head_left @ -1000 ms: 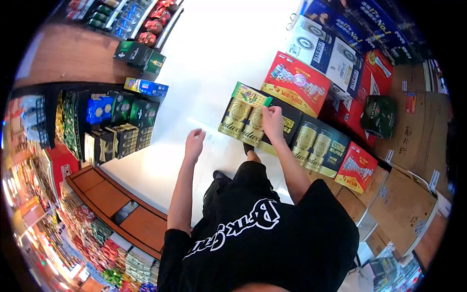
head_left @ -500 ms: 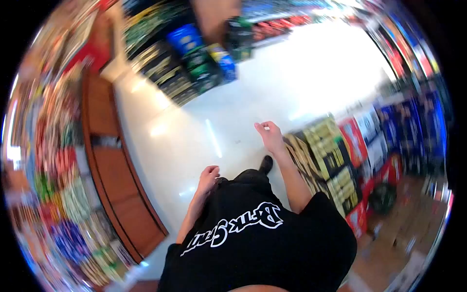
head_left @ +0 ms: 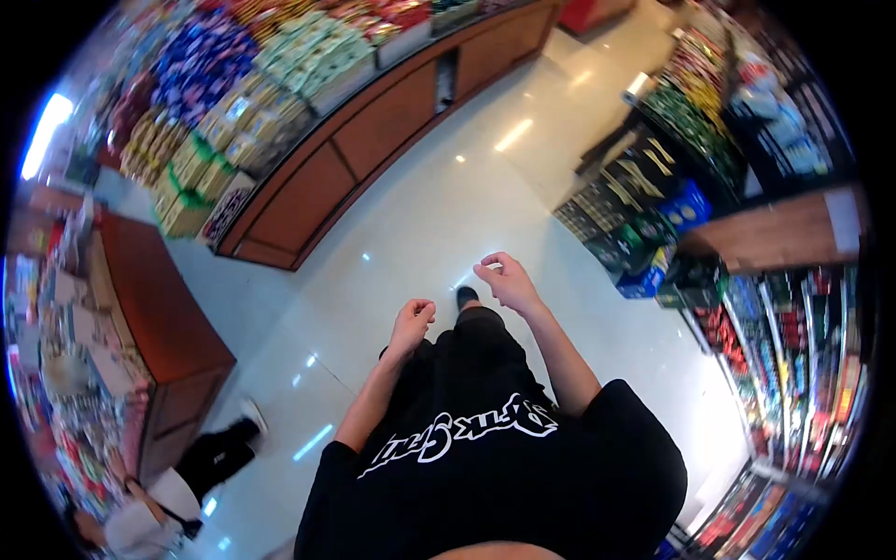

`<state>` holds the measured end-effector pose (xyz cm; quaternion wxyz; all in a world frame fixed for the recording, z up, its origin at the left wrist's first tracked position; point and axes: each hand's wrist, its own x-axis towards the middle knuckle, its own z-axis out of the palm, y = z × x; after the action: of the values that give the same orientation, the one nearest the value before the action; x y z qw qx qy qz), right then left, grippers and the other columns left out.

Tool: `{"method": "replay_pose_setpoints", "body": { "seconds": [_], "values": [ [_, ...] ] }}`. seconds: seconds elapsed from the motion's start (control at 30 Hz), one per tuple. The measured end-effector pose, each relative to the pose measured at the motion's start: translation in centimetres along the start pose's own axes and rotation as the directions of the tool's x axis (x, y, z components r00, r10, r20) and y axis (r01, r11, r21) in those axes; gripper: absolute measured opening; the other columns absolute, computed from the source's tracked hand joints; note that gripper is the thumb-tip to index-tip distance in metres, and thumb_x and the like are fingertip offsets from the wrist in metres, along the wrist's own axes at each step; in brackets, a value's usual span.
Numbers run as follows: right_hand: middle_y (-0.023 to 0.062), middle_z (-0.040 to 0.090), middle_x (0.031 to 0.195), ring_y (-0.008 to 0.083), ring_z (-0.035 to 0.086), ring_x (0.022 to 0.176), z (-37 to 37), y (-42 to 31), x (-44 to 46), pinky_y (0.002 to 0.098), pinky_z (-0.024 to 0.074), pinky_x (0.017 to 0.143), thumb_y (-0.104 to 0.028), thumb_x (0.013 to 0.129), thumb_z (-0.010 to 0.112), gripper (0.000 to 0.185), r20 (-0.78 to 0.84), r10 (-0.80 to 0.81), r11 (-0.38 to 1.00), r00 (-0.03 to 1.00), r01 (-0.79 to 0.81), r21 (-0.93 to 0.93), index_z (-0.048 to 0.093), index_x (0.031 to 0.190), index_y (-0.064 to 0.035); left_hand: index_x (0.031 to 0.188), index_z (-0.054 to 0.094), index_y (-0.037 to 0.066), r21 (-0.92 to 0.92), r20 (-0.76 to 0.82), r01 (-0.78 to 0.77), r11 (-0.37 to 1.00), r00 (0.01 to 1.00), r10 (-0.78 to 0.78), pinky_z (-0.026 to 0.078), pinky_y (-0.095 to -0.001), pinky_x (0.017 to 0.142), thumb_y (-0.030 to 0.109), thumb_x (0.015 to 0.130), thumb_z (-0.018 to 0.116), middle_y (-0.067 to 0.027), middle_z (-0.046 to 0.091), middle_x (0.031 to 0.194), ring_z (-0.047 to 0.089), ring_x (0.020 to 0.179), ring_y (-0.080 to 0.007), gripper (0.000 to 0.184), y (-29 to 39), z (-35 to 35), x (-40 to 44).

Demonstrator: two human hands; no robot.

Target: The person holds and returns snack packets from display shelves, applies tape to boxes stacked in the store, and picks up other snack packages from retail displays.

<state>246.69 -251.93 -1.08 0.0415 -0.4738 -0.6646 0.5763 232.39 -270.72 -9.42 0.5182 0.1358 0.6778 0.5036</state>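
Observation:
My left hand (head_left: pixel 411 325) hangs in the air in front of my black shorts, its fingers curled in loosely and nothing visible in them. Further forward and to the right, my right hand (head_left: pixel 507 282) is held over the tiled floor (head_left: pixel 425 245). Its fingers are bent, with a small gap by the thumb, and it holds nothing. Neither hand touches any goods. My black T-shirt (head_left: pixel 485 485) has white lettering, and one dark shoe (head_left: pixel 466 296) shows between the hands.
A wooden display counter (head_left: pixel 308 201) piled with packaged goods curves along the upper left. Another wooden counter (head_left: pixel 168 308) stands at left, with a person (head_left: pixel 154 513) beside it. Stacked dark and green boxes (head_left: pixel 621 201) stand at right, near stocked shelves (head_left: pixel 784 345).
My view has swung to the left. The wooden counter now spans the top, the boxes have shifted right, and a second counter with a person has appeared. Both hands stay empty.

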Motion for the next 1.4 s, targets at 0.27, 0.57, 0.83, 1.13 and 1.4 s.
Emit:
{"method": "replay_pose_setpoints", "body": {
  "seconds": [0.27, 0.57, 0.83, 1.13, 1.4],
  "values": [
    [0.0066, 0.060, 0.071, 0.0128, 0.057, 0.059, 8.6, -6.8, 12.1, 0.0276, 0.0456, 0.052, -0.033, 0.087, 0.067, 0.046, 0.337, -0.140, 0.971, 0.931, 0.196, -0.136, 0.054, 0.116, 0.0000, 0.108, 0.059, 0.006, -0.149, -0.185, 0.165, 0.975, 0.964, -0.191, 0.046, -0.0254, 0.070, 0.026, 0.093, 0.058, -0.0017, 0.061, 0.096, 0.059, 0.083, -0.0114, 0.025, 0.3, -6.1, 4.5],
    [0.0209, 0.066, 0.091, 0.0314, 0.065, 0.089, 14.9, -17.9, 25.2, 0.0391, 0.0506, 0.079, -0.040, 0.084, 0.066, 0.054, 0.612, -0.151, 0.934, 0.777, 0.314, -0.169, 0.056, 0.117, 0.0018, 0.114, 0.057, 0.007, -0.251, -0.440, 0.061, 0.966, 0.882, -0.170, 0.046, -0.0289, 0.074, 0.029, 0.093, 0.058, -0.0032, 0.061, 0.102, 0.058, 0.091, -0.0141, 0.030, 12.0, -17.7, 13.7],
    [0.0205, 0.067, 0.093, 0.0330, 0.065, 0.087, 20.6, -28.2, 33.6, 0.0402, 0.0509, 0.077, -0.037, 0.085, 0.066, 0.051, 0.637, -0.292, 0.868, 0.714, 0.477, -0.138, 0.056, 0.116, 0.0018, 0.126, 0.048, 0.003, -0.346, -0.708, -0.101, 0.933, 0.680, -0.189, 0.047, -0.0315, 0.078, 0.026, 0.092, 0.060, -0.0075, 0.055, 0.113, 0.056, 0.098, -0.0177, 0.044, 16.0, -26.2, 16.9],
    [0.0140, 0.066, 0.086, 0.0232, 0.063, 0.080, 30.5, -33.2, 36.6, 0.0349, 0.0503, 0.072, -0.035, 0.087, 0.065, 0.046, 0.718, -0.299, 0.809, 0.629, 0.566, -0.159, 0.058, 0.114, 0.0023, 0.129, 0.048, 0.001, -0.258, -0.863, -0.267, 0.928, 0.495, -0.097, 0.048, -0.0310, 0.080, 0.020, 0.093, 0.058, -0.0091, 0.053, 0.122, 0.054, 0.103, -0.0168, 0.042, 17.6, -37.8, 18.9],
    [0.0194, 0.067, 0.098, 0.0300, 0.065, 0.091, 41.5, -39.9, 38.3, 0.0379, 0.0509, 0.080, -0.029, 0.085, 0.066, 0.045, 0.699, -0.265, 0.853, 0.665, 0.499, -0.152, 0.057, 0.114, 0.0046, 0.132, 0.046, 0.002, 0.099, -0.841, -0.277, 0.956, 0.490, 0.229, 0.048, -0.0276, 0.078, 0.019, 0.091, 0.062, -0.0140, 0.040, 0.139, 0.052, 0.105, -0.0188, 0.047, 22.4, -49.2, 22.2]
  ]
}}
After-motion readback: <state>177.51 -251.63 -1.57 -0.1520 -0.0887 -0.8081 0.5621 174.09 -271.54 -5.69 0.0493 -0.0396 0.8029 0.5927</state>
